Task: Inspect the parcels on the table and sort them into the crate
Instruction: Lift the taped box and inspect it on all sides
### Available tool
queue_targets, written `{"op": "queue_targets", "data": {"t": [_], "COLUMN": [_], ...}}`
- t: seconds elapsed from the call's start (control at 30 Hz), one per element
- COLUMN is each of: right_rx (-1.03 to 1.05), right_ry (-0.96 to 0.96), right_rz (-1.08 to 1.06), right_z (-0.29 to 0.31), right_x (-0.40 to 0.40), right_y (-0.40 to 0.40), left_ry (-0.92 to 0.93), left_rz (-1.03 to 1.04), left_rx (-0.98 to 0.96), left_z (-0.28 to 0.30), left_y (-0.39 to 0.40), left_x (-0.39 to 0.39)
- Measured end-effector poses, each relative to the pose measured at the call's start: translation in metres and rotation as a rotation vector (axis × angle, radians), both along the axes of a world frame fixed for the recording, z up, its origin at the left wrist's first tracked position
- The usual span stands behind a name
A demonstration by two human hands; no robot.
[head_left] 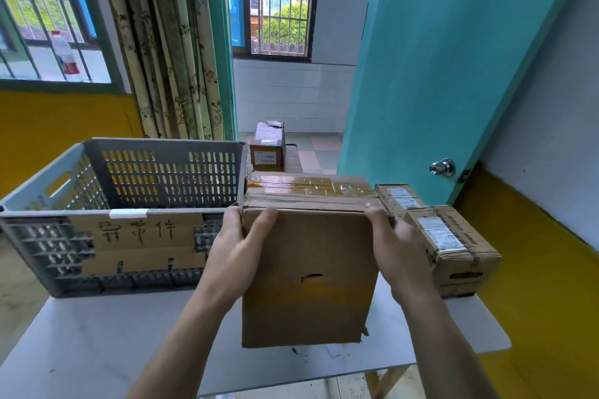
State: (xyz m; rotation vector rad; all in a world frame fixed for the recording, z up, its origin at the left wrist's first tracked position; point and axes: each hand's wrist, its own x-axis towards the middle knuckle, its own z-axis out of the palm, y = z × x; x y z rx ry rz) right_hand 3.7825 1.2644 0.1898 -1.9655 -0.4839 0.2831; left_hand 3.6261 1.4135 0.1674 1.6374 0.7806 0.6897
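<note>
Gripping taped cardboard box (308, 269) | left hand (233, 253), right hand (398, 253) fingers clasp edges

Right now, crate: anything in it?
Cannot tell fully. The grey crate shows no parcels inside, but its floor is hidden; both hands hold the box outside.

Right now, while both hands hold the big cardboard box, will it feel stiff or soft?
The big cardboard box probably feels fairly stiff: its faces look flat between the left hand and right hand. Its torn lower corner may give way. The glossy tape could be slippery.
</note>
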Motion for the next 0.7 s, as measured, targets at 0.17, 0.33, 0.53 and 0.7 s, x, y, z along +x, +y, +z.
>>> {"op": "queue_targets", "data": {"t": [0.17,0.33,0.53,0.7], "right_rx": [-0.019,0.013,-0.027,0.041], "right_ry": [0.036,0.075,-0.001,0.026], "right_rz": [0.005,-0.008,-0.012,0.008], "right_z": [-0.005,-0.003,-0.007,-0.009], "right_x": [-0.002,0.006,0.010,0.005], "right_y": [-0.002,0.000,-0.004,-0.003], "left_ry": [0.066,0.054,0.022,0.019], "left_rz": [0.166,0.144,0.138,0.111], "left_rx": [0.002,0.031,-0.039,-0.064], "left_z": [0.011,0.010,0.011,0.011], "left_y": [0.006,0.006,0.009,0.013], "left_x": [0.011,0.009,0.012,0.010]}}
